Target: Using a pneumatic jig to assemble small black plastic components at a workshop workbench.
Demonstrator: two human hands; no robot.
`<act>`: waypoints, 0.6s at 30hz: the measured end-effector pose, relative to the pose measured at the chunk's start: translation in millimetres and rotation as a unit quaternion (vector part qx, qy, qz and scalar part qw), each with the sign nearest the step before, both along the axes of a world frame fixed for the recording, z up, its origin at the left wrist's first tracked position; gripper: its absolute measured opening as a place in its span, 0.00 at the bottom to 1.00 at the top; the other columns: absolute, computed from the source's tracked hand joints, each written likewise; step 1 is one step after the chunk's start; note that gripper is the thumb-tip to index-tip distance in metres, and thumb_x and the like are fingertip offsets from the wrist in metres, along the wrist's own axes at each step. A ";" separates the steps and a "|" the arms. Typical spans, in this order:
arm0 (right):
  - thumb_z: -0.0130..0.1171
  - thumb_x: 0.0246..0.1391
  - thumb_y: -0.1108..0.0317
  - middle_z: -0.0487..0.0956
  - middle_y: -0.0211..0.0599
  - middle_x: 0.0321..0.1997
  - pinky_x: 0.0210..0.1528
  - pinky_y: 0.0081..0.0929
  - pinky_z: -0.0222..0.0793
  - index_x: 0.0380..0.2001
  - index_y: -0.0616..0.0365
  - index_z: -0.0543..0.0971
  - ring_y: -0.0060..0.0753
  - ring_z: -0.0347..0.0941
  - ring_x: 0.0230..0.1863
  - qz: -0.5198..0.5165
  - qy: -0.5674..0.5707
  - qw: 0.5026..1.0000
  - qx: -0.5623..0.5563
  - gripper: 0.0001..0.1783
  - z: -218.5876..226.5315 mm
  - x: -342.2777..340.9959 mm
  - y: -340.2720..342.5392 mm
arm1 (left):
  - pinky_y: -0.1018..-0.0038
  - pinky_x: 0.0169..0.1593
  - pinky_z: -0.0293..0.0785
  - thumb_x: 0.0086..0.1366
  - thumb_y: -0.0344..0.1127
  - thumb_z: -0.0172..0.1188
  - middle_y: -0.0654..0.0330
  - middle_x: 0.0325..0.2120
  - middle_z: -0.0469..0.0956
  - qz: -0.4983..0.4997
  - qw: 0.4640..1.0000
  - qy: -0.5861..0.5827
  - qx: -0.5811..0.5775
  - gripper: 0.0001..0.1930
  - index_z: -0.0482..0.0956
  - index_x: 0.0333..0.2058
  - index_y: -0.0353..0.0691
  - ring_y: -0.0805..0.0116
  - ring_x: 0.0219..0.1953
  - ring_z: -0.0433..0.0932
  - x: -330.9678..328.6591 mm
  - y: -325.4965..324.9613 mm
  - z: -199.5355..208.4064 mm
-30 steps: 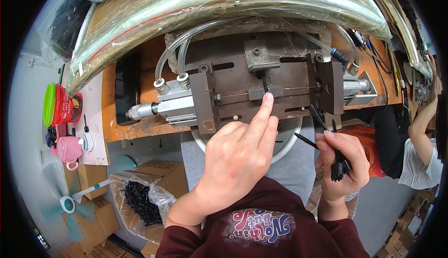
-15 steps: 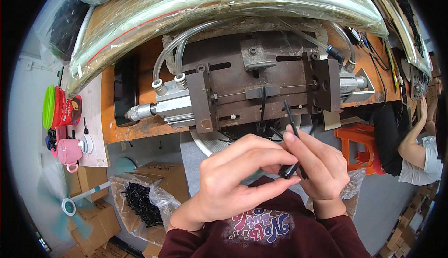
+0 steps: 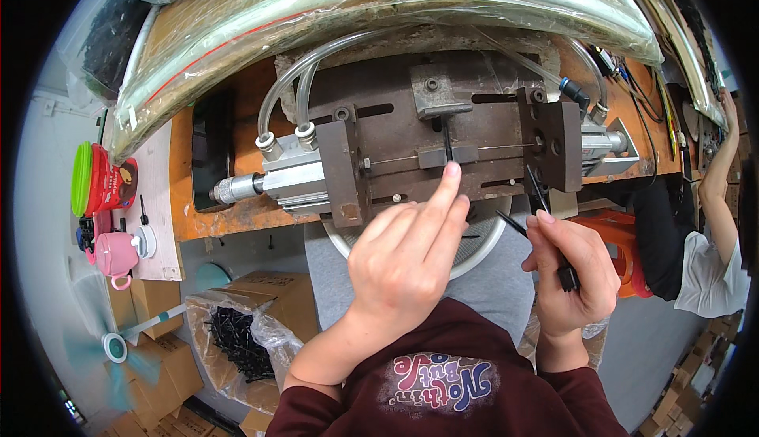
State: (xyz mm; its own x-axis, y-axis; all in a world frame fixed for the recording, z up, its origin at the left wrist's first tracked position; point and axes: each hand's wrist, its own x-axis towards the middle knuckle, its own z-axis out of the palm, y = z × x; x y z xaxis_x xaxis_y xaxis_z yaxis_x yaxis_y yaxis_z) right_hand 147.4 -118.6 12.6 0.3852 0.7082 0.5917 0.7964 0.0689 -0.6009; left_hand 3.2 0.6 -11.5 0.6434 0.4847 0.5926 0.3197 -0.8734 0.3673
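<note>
My left hand (image 3: 399, 271) reaches to the metal fixture (image 3: 490, 133), its index finger stretched out and its other fingers loosely extended. That fingertip touches the near end of a thin black stick (image 3: 447, 141), which lies across the small grey block (image 3: 431, 158) and points at the metal bracket (image 3: 437, 103) behind. To the right, my right hand (image 3: 583, 279) is closed around a few thin black plastic sticks (image 3: 538, 188). Their tips poke out past the fingers, and a blocky black end (image 3: 568, 278) shows below the palm.
Pneumatic cylinders (image 3: 292, 180) with clear hoses flank the fixture on an orange bench (image 3: 213, 225). A white-rimmed basket (image 3: 340, 241) sits on my lap. A carton (image 3: 296, 299) of black pieces, a fan (image 3: 115, 348) and a pink cup (image 3: 117, 254) are left. Right: an orange stool (image 3: 624, 247) and another person (image 3: 711, 271).
My left hand has moved from beside the right hand up to the fixture, where a black stick now lies across the block. My right hand has shifted right and slightly down, still holding sticks.
</note>
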 end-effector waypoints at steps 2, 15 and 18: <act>0.70 0.43 0.87 0.86 0.43 0.36 0.36 0.26 0.80 0.43 0.66 0.84 0.35 0.83 0.33 -0.014 0.002 1.000 0.002 0.20 -1.0 -1.3 1.5 | 0.74 0.37 0.77 0.52 0.32 0.68 0.52 0.49 0.83 -0.003 1.000 0.021 0.007 0.13 0.85 0.37 0.34 0.69 0.30 0.81 0.9 4.1 4.3; 0.64 0.39 0.76 0.85 0.52 0.42 0.30 0.26 0.78 0.49 0.72 0.81 0.34 0.84 0.32 0.084 -0.134 0.987 -0.009 0.28 -4.2 4.7 3.3 | 0.72 0.37 0.83 0.44 0.34 0.82 0.53 0.36 0.85 -0.154 0.949 -0.148 -0.234 0.23 0.84 0.39 0.35 0.63 0.33 0.85 -8.8 -11.1 29.7; 0.62 0.43 0.75 0.85 0.52 0.46 0.29 0.23 0.77 0.50 0.72 0.81 0.31 0.83 0.30 0.114 -0.135 0.984 0.005 0.27 -7.6 -3.4 10.8 | 0.72 0.38 0.82 0.45 0.31 0.81 0.53 0.35 0.85 -0.149 0.949 -0.139 -0.241 0.21 0.84 0.39 0.35 0.62 0.35 0.85 -13.4 -17.7 34.0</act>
